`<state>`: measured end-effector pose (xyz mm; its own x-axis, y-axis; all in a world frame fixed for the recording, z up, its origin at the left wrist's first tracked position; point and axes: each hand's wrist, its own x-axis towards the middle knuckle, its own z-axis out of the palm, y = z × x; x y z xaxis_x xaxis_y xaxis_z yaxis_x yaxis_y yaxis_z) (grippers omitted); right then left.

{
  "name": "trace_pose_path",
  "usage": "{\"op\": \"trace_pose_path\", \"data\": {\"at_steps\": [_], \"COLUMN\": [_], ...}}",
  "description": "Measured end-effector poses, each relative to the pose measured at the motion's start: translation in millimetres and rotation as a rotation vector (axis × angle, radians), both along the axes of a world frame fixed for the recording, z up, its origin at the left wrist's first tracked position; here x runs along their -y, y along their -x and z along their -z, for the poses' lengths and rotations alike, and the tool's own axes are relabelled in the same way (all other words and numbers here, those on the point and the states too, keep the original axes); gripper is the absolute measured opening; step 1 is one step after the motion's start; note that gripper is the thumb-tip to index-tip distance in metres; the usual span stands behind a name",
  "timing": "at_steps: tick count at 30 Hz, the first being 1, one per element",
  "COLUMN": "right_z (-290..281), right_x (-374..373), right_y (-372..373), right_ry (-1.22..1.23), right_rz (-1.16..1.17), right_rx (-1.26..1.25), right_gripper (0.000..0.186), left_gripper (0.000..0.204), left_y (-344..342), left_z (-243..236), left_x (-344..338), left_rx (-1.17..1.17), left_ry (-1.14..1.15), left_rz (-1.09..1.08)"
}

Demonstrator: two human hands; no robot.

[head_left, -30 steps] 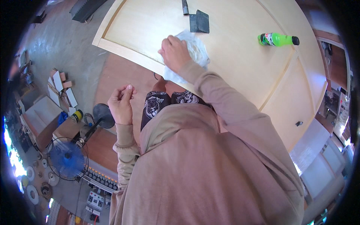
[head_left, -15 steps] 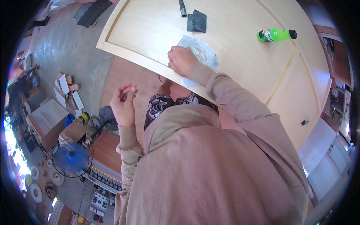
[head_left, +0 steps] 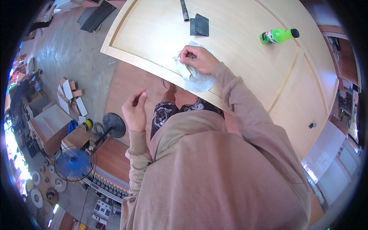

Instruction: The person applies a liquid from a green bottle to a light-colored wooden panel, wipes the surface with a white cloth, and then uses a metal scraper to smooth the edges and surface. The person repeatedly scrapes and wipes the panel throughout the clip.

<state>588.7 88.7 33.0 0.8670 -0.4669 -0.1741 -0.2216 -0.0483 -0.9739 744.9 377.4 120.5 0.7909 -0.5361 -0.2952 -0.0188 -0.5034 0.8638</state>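
Our right hand (head_left: 199, 59) is clenched on a crumpled white cloth (head_left: 195, 76), pressing it onto the pale wooden door panel (head_left: 153, 34) near its framed edge. Our left hand (head_left: 134, 111) hangs apart — empty, fingers loosely curled, thumb touching fingertips.

Cloth (head_left: 193, 74) is pinned on the panel (head_left: 245, 57) under the right hand (head_left: 198, 59), near the panel's front edge. Scraper (head_left: 199, 25) is set just behind the grip, bottle (head_left: 278, 36) well to its right. Left hand (head_left: 135, 112) is held off the panel, front-left of the grip.
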Motion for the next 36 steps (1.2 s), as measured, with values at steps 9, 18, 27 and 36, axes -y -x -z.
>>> {"op": "trace_pose_path", "data": {"at_steps": [9, 18, 27, 36], "right_z": [0.7, 1.5, -3.1, 5.4], "right_x": [-48.4, -53.3, -46.3, -48.3], "right_y": [10.7, -30.9, -29.9, -40.9], "right_ry": [0.527, 0.689, 0.742, 0.809], "right_rz": [0.187, -0.005, -0.082, -0.097], "right_rx": [-0.079, -0.241, -0.185, -0.153], "right_gripper": [0.024, 0.015, 0.014, 0.016], "left_gripper": [0.027, 0.025, 0.026, 0.024], "left_y": [-16.6, -46.1, -48.0, -17.4], "left_z": [15.2, 9.7, 5.6, 6.8], "left_x": [115.2, 80.7, 16.6, 29.8], "left_rx": [0.409, 0.322, 0.289, 0.157], "left_ry": [-0.257, -0.266, -0.354, -0.292], "left_rz": [0.478, 0.158, 0.001, 0.082]}}
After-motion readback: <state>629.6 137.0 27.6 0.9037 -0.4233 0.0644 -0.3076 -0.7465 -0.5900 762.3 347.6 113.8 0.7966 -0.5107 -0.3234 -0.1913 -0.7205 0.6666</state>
